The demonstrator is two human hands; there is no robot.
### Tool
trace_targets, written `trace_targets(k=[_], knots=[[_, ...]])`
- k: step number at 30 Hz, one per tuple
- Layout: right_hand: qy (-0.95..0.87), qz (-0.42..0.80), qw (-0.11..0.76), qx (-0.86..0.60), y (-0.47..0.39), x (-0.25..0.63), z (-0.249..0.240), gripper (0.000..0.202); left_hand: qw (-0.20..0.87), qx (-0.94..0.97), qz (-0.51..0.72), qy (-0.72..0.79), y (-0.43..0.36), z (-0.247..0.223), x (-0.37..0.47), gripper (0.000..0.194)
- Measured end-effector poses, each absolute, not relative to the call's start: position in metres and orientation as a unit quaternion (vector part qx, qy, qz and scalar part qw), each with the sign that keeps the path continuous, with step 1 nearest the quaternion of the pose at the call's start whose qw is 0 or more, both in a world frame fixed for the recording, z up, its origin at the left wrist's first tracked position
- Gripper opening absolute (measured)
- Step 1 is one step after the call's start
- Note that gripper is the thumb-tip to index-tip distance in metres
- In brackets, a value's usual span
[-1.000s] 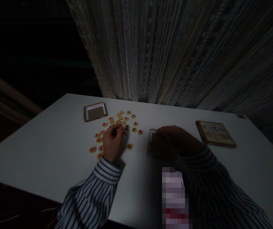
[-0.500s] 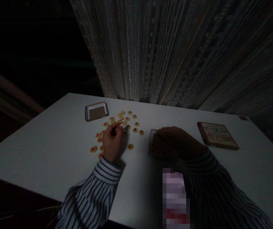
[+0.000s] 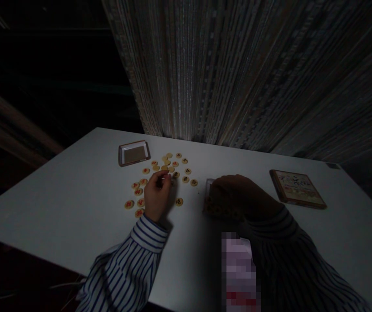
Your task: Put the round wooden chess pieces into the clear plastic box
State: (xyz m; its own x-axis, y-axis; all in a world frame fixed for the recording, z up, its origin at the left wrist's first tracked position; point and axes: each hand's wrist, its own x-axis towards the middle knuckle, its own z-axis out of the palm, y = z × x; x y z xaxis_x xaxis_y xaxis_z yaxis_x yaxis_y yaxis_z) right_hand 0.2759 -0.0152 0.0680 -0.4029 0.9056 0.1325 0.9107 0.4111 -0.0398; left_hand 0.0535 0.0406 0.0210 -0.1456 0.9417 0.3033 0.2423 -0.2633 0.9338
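Left grip [image 3: 158,195] and right grip [image 3: 244,196] are curled; holds cannot be told. Pieces [image 3: 179,202] beside the tray [image 3: 208,187] could be scattered by a brushing sleeve [image 3: 150,234].

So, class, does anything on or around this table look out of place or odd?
The blocky pixelated patch beside the right sleeve stands out, because it hides what is behind it. Among the scattered pieces, one black-marked piece lies apart from the other black ones. No damage shows, but the light is dim.
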Motion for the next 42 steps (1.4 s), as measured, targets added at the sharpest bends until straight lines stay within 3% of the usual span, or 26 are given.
trace_targets(k=[8,19,32,42], knots=[[-0.840,-0.022,0.061,-0.538,-0.017,0.272,0.076,0.020,0.260,0.627,0.523,0.515,0.035,0.020,0.059,0.023],[-0.823,-0.023,-0.010,-0.568,-0.018,0.261,0.093,0.027,0.174,0.652,0.541,0.502,0.030,0.006,0.060,0.021],[-0.836,-0.023,0.065,-0.544,-0.036,0.252,0.112,0.030,0.101,0.678,0.509,0.520,0.028,-0.001,0.060,0.027],[-0.846,-0.027,0.066,-0.529,-0.042,0.246,0.116,0.028,0.067,0.689,0.483,0.536,0.026,-0.001,0.058,0.033]])
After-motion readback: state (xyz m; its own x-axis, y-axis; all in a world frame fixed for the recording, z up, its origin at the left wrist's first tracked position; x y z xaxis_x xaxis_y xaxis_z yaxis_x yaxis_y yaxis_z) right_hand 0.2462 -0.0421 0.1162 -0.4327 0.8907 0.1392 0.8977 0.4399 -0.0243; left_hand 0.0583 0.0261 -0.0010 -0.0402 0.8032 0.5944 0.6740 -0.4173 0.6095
